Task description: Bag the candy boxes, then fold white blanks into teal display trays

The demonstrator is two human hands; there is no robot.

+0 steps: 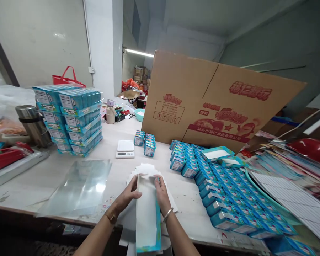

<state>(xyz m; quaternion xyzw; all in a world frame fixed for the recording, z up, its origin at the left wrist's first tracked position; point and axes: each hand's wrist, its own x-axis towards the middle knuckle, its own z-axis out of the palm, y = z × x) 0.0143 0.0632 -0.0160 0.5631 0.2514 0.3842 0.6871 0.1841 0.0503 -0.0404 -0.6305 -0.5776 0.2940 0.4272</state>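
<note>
The one camera rides on the person's head, so it peers out from above and behind the left hand [130, 192] and right hand [162, 193], near enough that both forearms [97, 231] run in from the bottom edge. It faces forward, tipped down over the table [189, 213], yet sees past the hands to the cardboard carton [192, 96] and up to the ceiling [194, 14]. I'd call it wide, reaching well out either side of them.

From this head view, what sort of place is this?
Probably a small packing workshop: rows of little blue boxes, a wrapped stack of cartons and a digital scale share one worktable.
</note>
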